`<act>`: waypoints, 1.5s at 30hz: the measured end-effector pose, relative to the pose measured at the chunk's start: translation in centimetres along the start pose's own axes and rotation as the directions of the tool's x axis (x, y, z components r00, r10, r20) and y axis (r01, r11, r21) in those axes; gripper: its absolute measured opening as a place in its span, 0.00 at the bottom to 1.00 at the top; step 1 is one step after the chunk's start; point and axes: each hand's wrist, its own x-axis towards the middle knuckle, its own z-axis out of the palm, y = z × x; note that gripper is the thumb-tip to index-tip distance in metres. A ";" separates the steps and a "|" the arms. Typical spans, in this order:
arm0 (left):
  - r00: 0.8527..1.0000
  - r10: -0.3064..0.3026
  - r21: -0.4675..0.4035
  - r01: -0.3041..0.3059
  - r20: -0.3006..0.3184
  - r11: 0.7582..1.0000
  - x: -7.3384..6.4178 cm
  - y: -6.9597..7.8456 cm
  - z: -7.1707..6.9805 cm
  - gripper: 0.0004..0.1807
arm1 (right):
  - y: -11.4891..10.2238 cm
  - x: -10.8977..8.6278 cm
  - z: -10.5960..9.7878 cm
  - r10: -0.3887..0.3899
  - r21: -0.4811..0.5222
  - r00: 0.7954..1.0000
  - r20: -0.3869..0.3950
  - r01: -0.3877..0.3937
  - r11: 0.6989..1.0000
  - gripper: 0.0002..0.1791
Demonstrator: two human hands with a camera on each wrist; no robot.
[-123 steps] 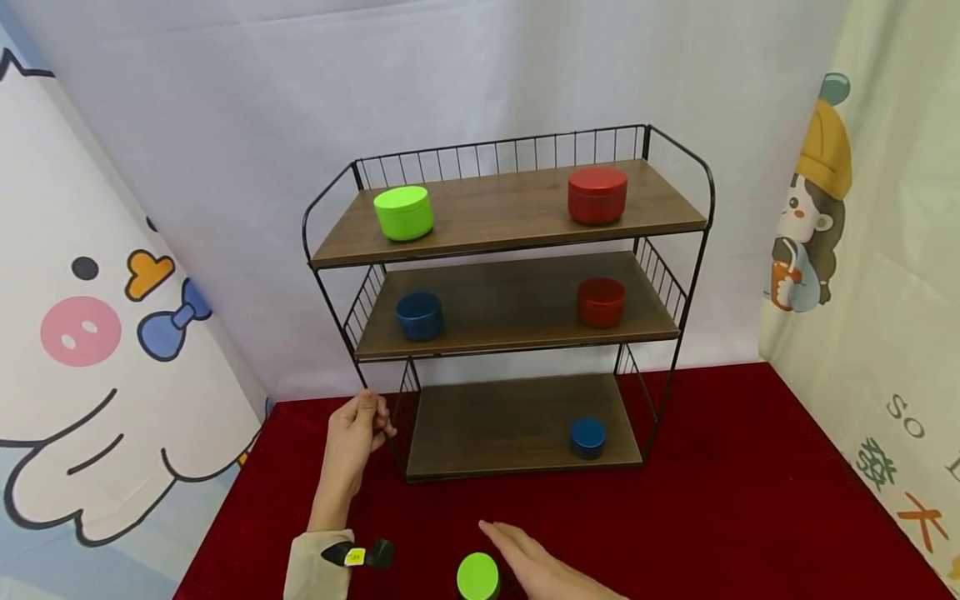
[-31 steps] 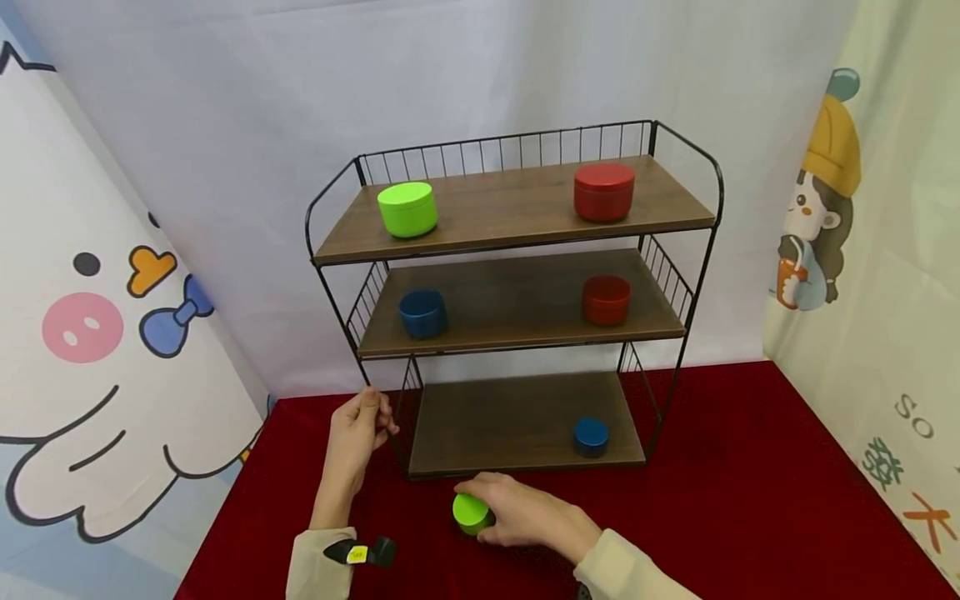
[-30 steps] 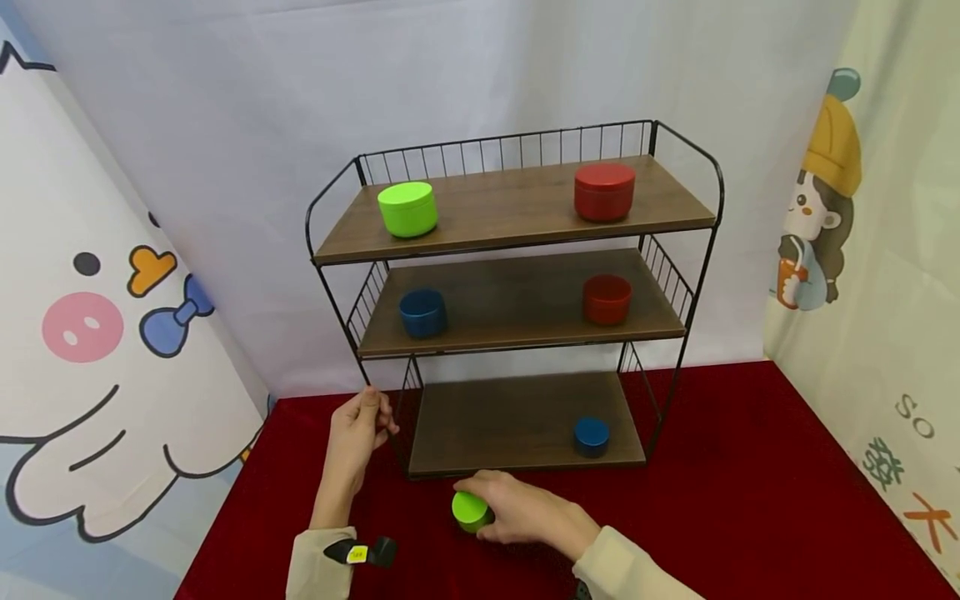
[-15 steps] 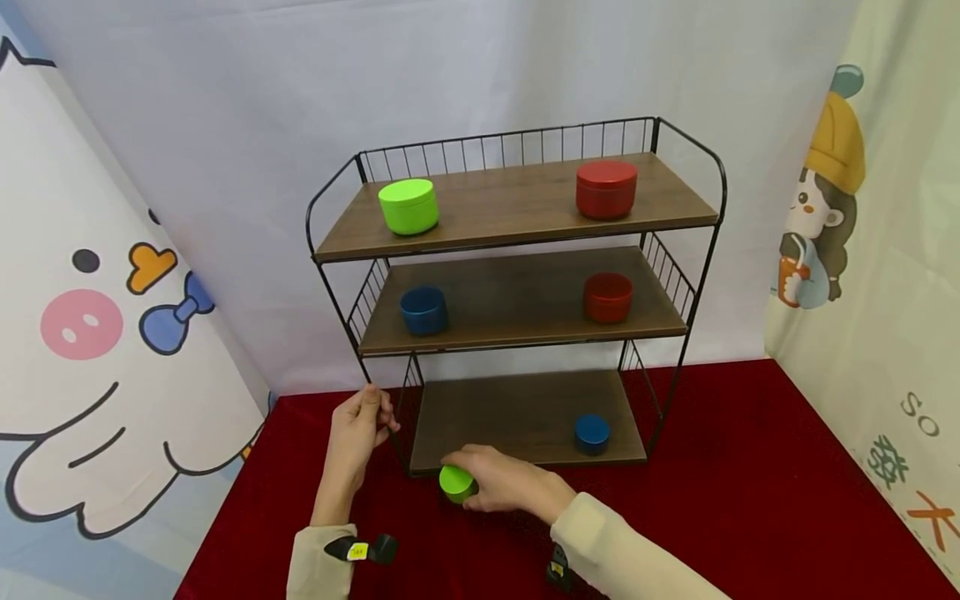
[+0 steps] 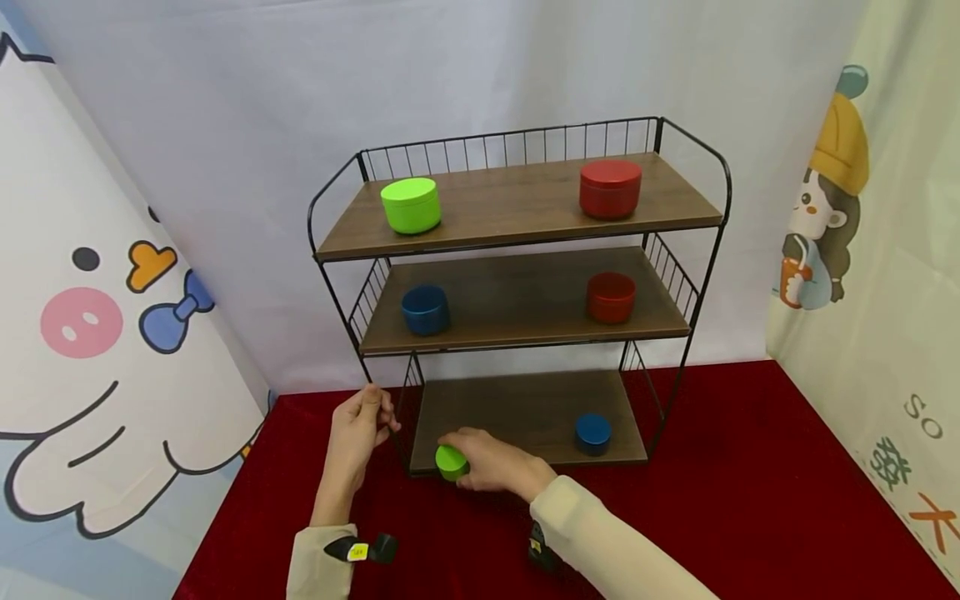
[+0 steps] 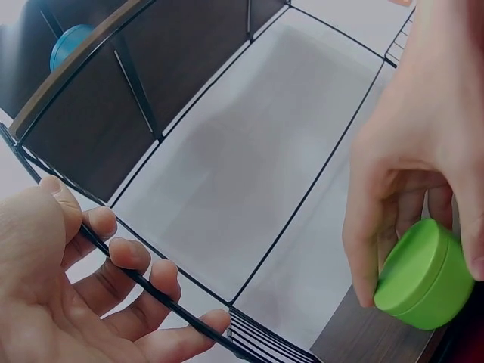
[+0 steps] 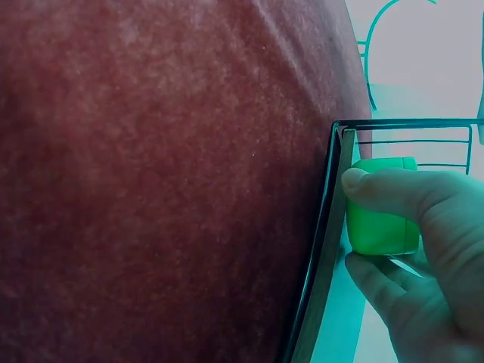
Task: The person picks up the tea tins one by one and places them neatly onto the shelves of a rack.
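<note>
My right hand (image 5: 491, 462) grips a small round green tin (image 5: 450, 463) with thumb and fingers at its sides. The tin is at the front left of the bottom board (image 5: 517, 408) of a three-tier shelf rack (image 5: 517, 339). In the right wrist view the thumb crosses the tin (image 7: 382, 223) beside the board's edge. My left hand (image 5: 358, 429) holds the rack's left front post; in the left wrist view its thumb and fingers lie around the thin black rod (image 6: 162, 299).
On the top board stand a larger green tin (image 5: 412, 206) and a red tin (image 5: 610, 190). The middle board bears a blue tin (image 5: 425, 311) and another red tin (image 5: 611, 298). A small blue tin (image 5: 593, 435) sits at the bottom right. Red cloth (image 5: 750, 500) covers the table.
The right hand has taken hold of the small green tin on the cloth and carried it forward and slightly left to the bottom board. The left hand has stayed on the post.
</note>
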 end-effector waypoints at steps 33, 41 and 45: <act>1.000 -0.014 -0.015 0.014 -0.008 1.000 -0.1 0.2 0.0 0.33 | 0.2 2.5 0.5 0.086 0.004 0.994 -0.063 -0.086 0.996 0.39; 1.000 -0.017 -0.023 0.016 -0.004 1.000 -0.1 0.1 0.0 0.32 | 0.2 2.6 0.6 0.104 0.011 0.993 -0.061 -0.104 0.995 0.41; 1.000 -0.011 -0.014 0.010 -0.009 1.000 -0.1 0.1 0.0 0.31 | 0.1 2.4 0.7 0.095 0.028 0.993 -0.076 -0.093 0.995 0.43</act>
